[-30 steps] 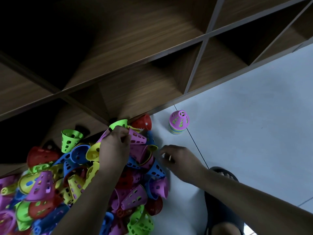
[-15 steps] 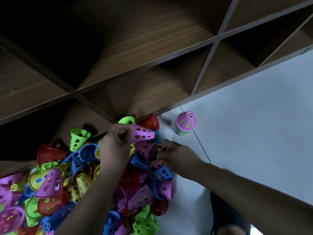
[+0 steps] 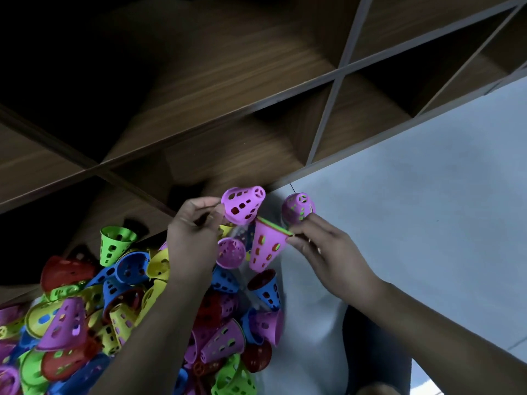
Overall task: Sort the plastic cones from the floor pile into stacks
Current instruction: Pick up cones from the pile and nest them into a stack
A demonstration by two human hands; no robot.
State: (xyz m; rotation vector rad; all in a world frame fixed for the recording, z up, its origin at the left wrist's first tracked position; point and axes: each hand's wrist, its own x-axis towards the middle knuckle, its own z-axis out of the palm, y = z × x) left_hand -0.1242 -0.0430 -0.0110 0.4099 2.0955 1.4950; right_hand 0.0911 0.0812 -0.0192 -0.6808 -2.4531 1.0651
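Nearest, on the floor [image 3: 399, 195], the cone pile [image 3: 114, 309] lies large and mixed — most sorting seems left. Above it the left hand [image 3: 194, 238] pinches a purple cone [image 3: 242, 205], the right hand [image 3: 322, 252] grips the rim of a nested purple-green pair [image 3: 268, 246]; beyond stands one short stack [image 3: 298, 209] — purple-topped.

A dim wooden cubby shelf [image 3: 256, 81] with open, shadowed compartments stands beyond the right grip [image 3: 322, 249]; pale grey floor [image 3: 427, 195] spreads to that grip's right.

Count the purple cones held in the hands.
2. The upper purple cone is pinched by the left hand; the lower purple cone hangs tip-down from the right hand, a green rim at its mouth. More may be nested inside.
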